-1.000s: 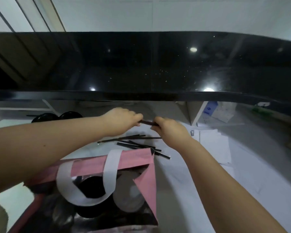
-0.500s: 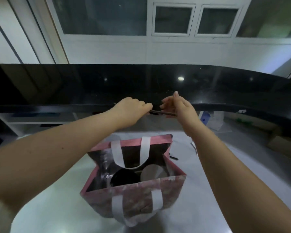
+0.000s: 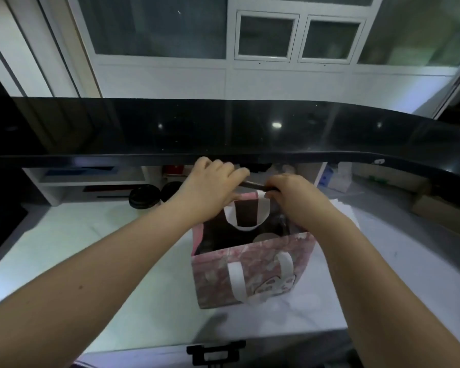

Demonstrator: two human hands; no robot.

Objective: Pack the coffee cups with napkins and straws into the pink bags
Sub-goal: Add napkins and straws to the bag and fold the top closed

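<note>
left hand (image 3: 210,185) and right hand (image 3: 294,199) each pinch one thin dark straw (image 3: 252,185) above the open, glossy pink paper bag (image 3: 250,272).

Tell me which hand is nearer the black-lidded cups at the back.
Left. The left hand holds the dark straws just right of the black-lidded cups; the right hand grips the straws' other end, farther right, over the pink bag.

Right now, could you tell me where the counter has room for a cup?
Bare white counter lies left of the pink paper bag, in front of the two black-lidded cups. Crowded above the bag: left hand and right hand hold a black straw.
</note>
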